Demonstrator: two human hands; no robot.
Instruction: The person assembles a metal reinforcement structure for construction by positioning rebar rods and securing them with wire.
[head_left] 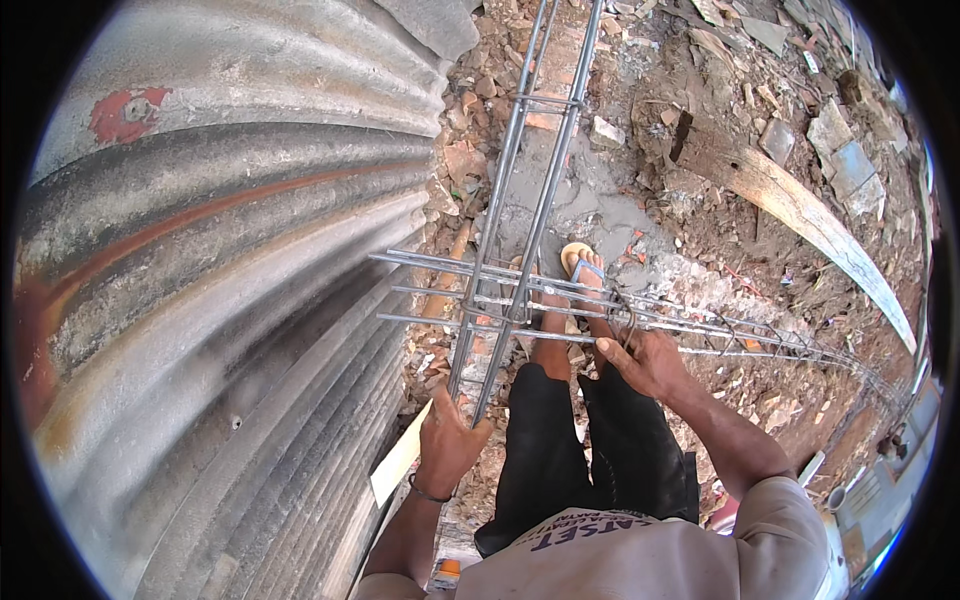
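Two rebar cages crossed, both hands on steel

From my remote head view: left hand [452, 440] closed around the long cage's [499, 190] near end, beside corrugated sheets [240, 330]. Right hand [648, 365] curled on the crossing cage [435, 262], fingers partly hidden. Cages cross ahead of the knees; layering unclear.

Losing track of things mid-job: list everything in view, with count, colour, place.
Lengthwise rebar cage: 1, grey, centre
Crossing rebar cage: 1, grey, across it
Corrugated sheets: count unclear, grey, left
Mortar-like patch: 1, grey, under lengthwise cage
Curved plank: 1, whitish brown, right
Rubble: many, brown-grey, ground
Flat strip: 1, cream, lower left
Sandal: 1 clear, cream-blue, centre
Shorts: 1, black, bottom centre
Shirt: 1, pale, bottom
Left hand: 1, bare, on lengthwise cage
Right hand: 1, bare, at crossing bars
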